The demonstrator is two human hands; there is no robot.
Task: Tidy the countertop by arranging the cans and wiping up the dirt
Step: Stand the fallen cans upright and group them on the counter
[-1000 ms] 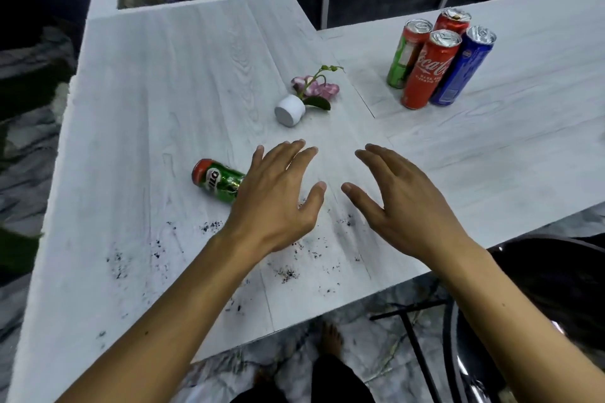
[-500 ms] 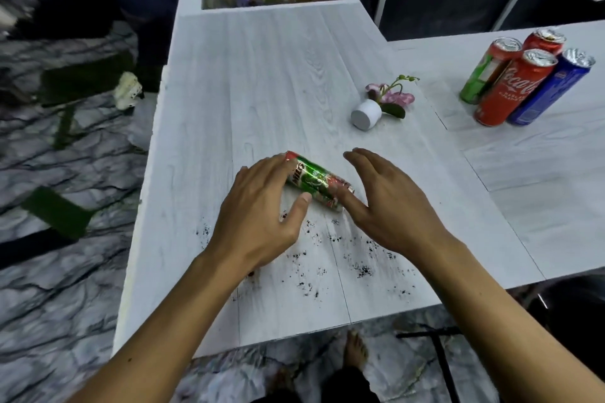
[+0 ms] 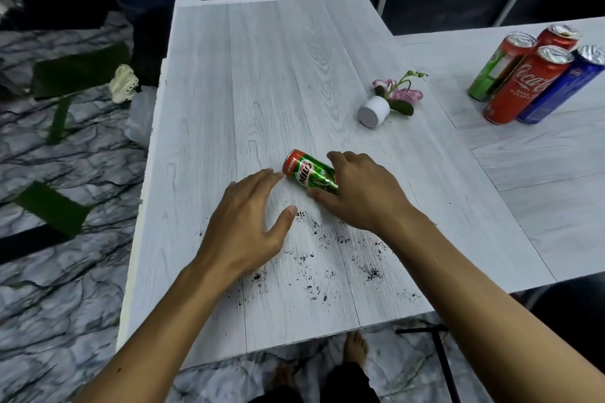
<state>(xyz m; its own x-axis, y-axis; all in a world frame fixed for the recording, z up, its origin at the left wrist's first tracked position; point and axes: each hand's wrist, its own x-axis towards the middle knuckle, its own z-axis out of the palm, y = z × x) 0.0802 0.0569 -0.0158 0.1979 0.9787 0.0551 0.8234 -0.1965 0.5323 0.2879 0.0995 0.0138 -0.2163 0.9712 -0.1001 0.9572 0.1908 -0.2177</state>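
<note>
hands at the fallen milo can

the milo can [image 3: 310, 172] lies on its side on the countertop [image 3: 278, 82], just beyond the scattered dirt [image 3: 330, 258]. the right hand [image 3: 360, 193] wraps its far end, seemingly gripping. the left hand [image 3: 248, 216] is spread loose, fingertips by the can's red end. four upright cans [image 3: 537, 75] stand well right of it.

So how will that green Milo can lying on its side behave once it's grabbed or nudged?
The Milo can lies on its side on the smooth countertop, so it would probably roll if nudged. It looks undented, so likely rigid. The right hand spans it easily; its weight can't be judged.
</note>
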